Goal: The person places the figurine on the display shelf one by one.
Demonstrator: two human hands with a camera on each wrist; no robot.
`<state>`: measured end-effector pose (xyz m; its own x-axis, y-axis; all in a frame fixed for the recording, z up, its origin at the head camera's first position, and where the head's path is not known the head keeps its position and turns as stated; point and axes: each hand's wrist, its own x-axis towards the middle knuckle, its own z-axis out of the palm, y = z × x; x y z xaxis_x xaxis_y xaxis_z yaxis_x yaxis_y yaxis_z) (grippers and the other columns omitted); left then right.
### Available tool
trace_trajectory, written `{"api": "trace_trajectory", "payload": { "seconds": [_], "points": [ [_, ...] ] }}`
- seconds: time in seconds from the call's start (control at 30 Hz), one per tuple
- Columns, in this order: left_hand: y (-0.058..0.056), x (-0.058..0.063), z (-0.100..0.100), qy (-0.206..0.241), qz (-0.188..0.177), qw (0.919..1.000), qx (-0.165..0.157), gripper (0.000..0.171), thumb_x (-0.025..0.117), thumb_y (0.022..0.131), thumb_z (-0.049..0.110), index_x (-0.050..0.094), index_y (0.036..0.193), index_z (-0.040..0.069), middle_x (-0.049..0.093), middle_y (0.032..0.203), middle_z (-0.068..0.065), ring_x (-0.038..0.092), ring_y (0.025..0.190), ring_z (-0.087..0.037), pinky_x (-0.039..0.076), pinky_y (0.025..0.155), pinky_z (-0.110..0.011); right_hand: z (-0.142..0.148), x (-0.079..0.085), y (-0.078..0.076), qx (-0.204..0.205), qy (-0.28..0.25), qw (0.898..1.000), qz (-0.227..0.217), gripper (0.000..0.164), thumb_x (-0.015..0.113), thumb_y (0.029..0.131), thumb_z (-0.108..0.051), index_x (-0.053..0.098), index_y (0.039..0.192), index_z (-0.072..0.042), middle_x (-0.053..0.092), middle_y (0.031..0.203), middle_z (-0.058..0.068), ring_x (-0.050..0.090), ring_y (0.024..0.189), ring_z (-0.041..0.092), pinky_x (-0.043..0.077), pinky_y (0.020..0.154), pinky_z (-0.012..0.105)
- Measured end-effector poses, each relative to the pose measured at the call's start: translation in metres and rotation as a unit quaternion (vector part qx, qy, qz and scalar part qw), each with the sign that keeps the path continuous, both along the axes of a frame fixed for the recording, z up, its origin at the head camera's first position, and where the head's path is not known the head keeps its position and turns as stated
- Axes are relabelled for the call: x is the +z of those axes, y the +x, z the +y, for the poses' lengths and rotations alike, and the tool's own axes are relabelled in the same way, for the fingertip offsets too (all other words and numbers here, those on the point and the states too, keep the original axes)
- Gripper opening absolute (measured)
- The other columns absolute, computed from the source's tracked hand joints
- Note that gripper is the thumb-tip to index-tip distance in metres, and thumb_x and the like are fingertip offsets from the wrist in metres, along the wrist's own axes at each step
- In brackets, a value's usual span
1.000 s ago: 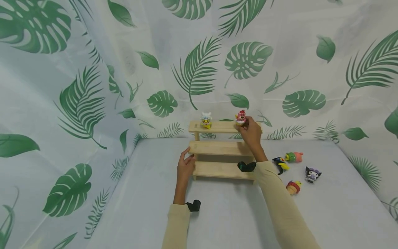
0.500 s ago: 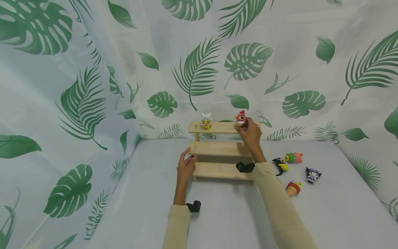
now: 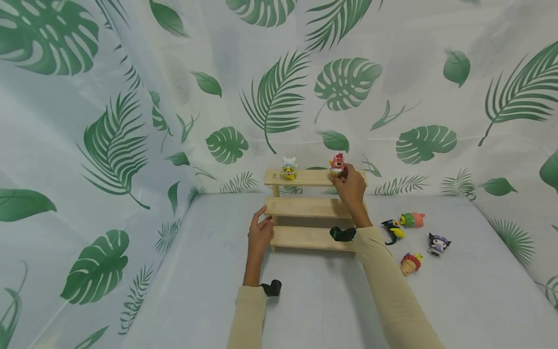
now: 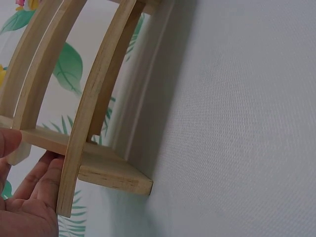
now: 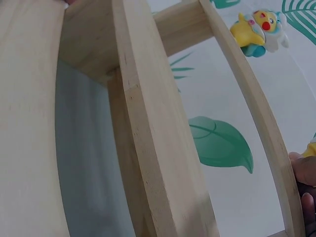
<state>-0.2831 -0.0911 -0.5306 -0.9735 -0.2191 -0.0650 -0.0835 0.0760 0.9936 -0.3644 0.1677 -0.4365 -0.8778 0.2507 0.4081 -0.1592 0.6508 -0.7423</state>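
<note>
A three-tier wooden display shelf stands at the middle of the table. My right hand pinches a pink bear figurine at the right part of the top tier; the figurine stands upright, its base partly hidden by fingers. In the right wrist view only fingertips of that hand show, at the top board's edge. On the left, my left hand grips the shelf's side, its fingers reaching under the side piece. A yellow figurine with a white hood stands at the top tier's left end.
Right of the shelf, several figurines lie on the white table: a black-and-yellow one, a green-and-pink one, a purple-and-black one and an ice-cream-cone one. A leaf-printed cloth hangs behind.
Almost nothing differs. The right wrist has shifted very slightly left, while the pink figurine stays at about the same place on the top tier. My left hand stays where it was.
</note>
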Motion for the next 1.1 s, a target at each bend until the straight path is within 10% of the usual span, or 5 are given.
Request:
{"api": "trace_trajectory", "payload": {
  "seconds": [0.77,1.1],
  "points": [
    [0.001,0.0,0.001,0.002,0.006,1.0,-0.002,0.048,0.061,0.096,0.023,0.05,0.139,0.038,0.069,0.123,-0.006,0.066,0.11,-0.019,0.05,0.082,-0.029,-0.001,-0.002,0.003,-0.001,-0.011,1.0,0.005,0.051,0.073,0.087,-0.021,0.057,0.128,0.006,0.067,0.108,0.027,0.06,0.095,0.038,0.041,0.091,0.053],
    [0.002,0.002,-0.002,0.003,0.007,0.9998,-0.017,0.048,0.06,0.097,0.024,0.048,0.141,0.04,0.066,0.129,-0.006,0.065,0.111,-0.023,0.048,0.073,-0.026,-0.001,-0.008,0.027,0.012,-0.049,0.997,0.051,0.056,0.073,0.088,-0.013,0.051,0.134,0.009,0.063,0.128,0.024,0.062,0.116,0.039,0.042,0.103,0.05]
  ]
}}
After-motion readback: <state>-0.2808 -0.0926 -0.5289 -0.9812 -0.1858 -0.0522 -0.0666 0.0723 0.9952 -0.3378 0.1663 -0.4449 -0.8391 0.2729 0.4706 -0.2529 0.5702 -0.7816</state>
